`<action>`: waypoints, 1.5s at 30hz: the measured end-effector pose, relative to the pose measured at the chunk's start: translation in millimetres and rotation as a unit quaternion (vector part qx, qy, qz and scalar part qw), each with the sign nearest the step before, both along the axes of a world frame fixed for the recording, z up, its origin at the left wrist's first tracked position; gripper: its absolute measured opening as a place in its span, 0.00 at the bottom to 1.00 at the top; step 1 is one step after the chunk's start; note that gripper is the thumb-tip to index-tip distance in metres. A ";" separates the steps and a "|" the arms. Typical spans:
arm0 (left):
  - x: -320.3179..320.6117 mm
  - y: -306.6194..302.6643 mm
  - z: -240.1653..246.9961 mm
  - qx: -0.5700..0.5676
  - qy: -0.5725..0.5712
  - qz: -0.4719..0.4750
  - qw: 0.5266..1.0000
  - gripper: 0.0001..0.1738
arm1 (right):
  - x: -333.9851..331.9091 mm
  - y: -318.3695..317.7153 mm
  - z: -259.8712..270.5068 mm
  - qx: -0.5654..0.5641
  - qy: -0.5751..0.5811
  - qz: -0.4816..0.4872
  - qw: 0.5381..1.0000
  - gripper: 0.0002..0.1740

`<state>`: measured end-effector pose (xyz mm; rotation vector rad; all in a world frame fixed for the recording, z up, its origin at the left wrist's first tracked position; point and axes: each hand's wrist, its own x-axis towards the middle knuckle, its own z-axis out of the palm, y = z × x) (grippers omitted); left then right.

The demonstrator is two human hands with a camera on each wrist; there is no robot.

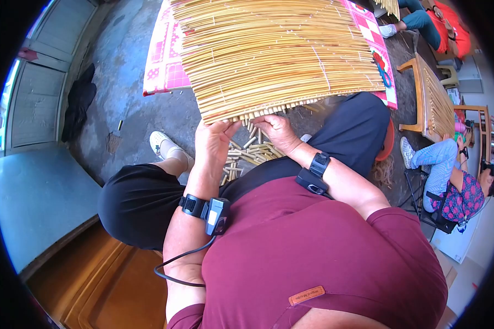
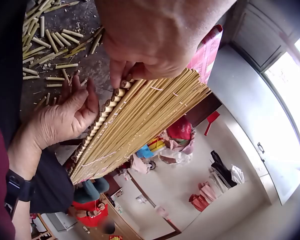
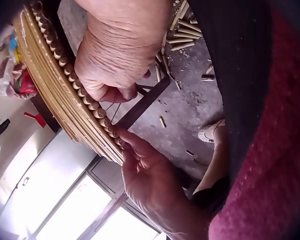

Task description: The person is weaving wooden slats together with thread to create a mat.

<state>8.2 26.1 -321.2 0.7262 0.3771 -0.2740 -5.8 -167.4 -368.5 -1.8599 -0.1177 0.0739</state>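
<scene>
A mat of thin, straw-coloured sticks (image 1: 280,55), tied with white thread, lies with its near edge overhanging a cloth-covered table. My left hand (image 1: 217,140) pinches the mat's near left corner, thumb and fingers at the row of cut stick ends (image 2: 119,93). To its right, my right hand (image 1: 282,131) has its fingertips right at the same edge. In the right wrist view the fingers of my right hand (image 3: 115,55) are bent beside the stick ends; I cannot tell whether they pinch anything. Below both hands, many short stick offcuts (image 1: 255,151) litter the floor.
Pink-and-white checked cloth (image 1: 164,60) covers the table. Blue-handled scissors (image 1: 385,74) lie at the mat's right edge. A wooden bench (image 1: 422,93) and a seated person in a floral top (image 1: 458,197) are at right. Another person in red (image 1: 450,27) sits farther back.
</scene>
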 end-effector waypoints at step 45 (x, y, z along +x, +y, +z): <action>18.5 4.3 11.3 0.825 -0.443 -0.062 0.345 0.27 | -11.0 -4.4 47.8 -0.004 0.016 0.097 0.995 0.05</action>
